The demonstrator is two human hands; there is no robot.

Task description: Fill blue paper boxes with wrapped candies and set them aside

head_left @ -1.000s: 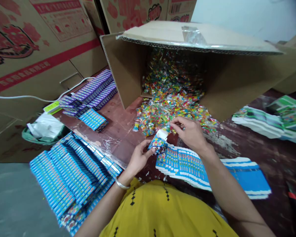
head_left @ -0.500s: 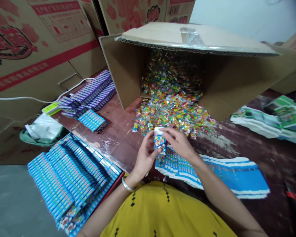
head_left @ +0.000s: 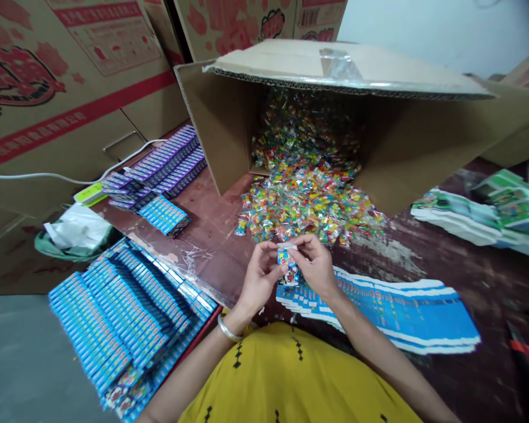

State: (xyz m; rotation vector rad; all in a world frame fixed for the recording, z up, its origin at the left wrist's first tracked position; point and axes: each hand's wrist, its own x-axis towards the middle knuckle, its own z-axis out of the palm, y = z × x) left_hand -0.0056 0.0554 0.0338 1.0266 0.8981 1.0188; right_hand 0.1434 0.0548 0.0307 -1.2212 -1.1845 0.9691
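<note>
Between both hands is a small blue printed candy box (head_left: pixel 288 271), upright, with its white flap at the top. My left hand (head_left: pixel 261 277) grips its left side, thumb across the front. My right hand (head_left: pixel 316 265) pinches the top right, fingers at the flap. Just beneath and to the right, a fanned row of flat blue cartons (head_left: pixel 405 314) lies on the table. Beyond my fingers spreads a heap of small clear-wrapped colourful candies (head_left: pixel 308 202), spilling from an open cardboard box (head_left: pixel 223 129) tipped on its side.
Stacked blue boxes (head_left: pixel 110 311) fill a tray on the left. Purple boxes (head_left: pixel 171 158) and a short row of blue ones (head_left: pixel 164 215) sit behind. Green and white cartons (head_left: pixel 476 217) lie at right. A white cable (head_left: pixel 48 175) runs across large cartons (head_left: pixel 70 70).
The box has come slightly lower and nearer to me. Its raised white flap is now folded down under my right fingers, and the right hand has drawn inward.
</note>
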